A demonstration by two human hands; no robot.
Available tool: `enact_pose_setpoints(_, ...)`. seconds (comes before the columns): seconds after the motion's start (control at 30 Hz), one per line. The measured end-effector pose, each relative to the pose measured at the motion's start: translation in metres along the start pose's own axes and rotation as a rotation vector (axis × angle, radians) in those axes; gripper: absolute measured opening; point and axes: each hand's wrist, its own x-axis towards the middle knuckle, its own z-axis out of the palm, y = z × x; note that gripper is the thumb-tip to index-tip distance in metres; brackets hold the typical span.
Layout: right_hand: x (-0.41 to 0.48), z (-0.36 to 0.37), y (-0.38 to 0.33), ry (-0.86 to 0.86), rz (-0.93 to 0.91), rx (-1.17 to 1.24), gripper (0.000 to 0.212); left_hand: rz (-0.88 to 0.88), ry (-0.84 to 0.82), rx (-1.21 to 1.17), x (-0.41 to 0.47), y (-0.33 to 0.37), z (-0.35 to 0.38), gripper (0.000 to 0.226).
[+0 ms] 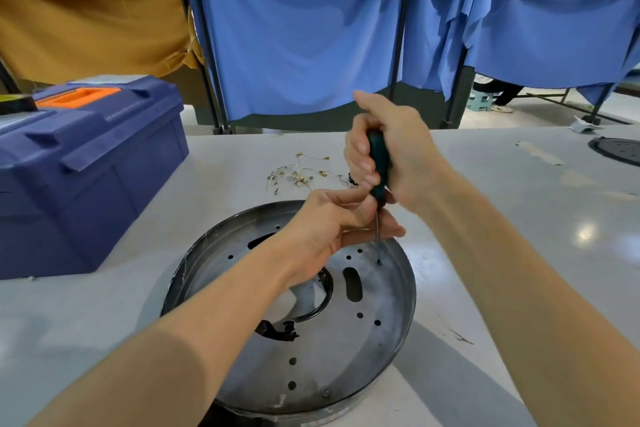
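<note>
A round grey metal pan [363, 350] with several holes and a black curved part at its centre lies on the table in front of me. My right hand [398, 152] grips the dark green handle of a screwdriver [379, 177], held upright. Its thin shaft reaches down to a screw [379, 263] in the pan's far right part. My left hand [332, 229] is over the pan, its fingertips pinching the shaft just below the handle.
A blue toolbox [90, 177] with an orange handle stands at the left. A tangle of thin wires with gold terminals [301, 175] lies behind the pan. Another dark round part [620, 149] sits at the table's far right. Blue and mustard curtains hang behind.
</note>
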Motion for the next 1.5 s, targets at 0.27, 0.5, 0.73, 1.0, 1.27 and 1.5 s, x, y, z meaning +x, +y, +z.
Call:
enact_pose_setpoints(0.27, 0.003, -0.006, -0.004, -0.169, 0.103, 0.06, 0.063, -0.019, -0.055, -0.023, 0.0, -0.002, -0.002, 0.02)
enact_pose_setpoints(0.5, -0.009, 0.007, 0.008, 0.527, -0.251, -0.106, 0.064, -0.015, -0.019, 0.0, 0.003, -0.003, 0.008, 0.017)
enact_pose_setpoints(0.73, -0.001, 0.0, -0.005, -0.087, 0.061, -0.042, 0.061, -0.023, -0.027, -0.008, -0.003, -0.001, -0.002, 0.023)
enact_pose_setpoints(1.0, -0.002, -0.004, -0.003, -0.211, 0.117, 0.052, 0.063, -0.025, -0.083, -0.052, -0.002, -0.001, -0.006, 0.021)
enact_pose_setpoints(1.27, -0.007, 0.022, 0.016, 0.578, -0.278, -0.272, 0.063, 0.002, -0.022, 0.079, 0.002, -0.002, 0.002, 0.016)
enact_pose_setpoints(1.5, 0.009, -0.009, -0.01, -0.231, 0.215, -0.035, 0.064, -0.029, -0.037, 0.025, 0.002, -0.003, -0.003, 0.023)
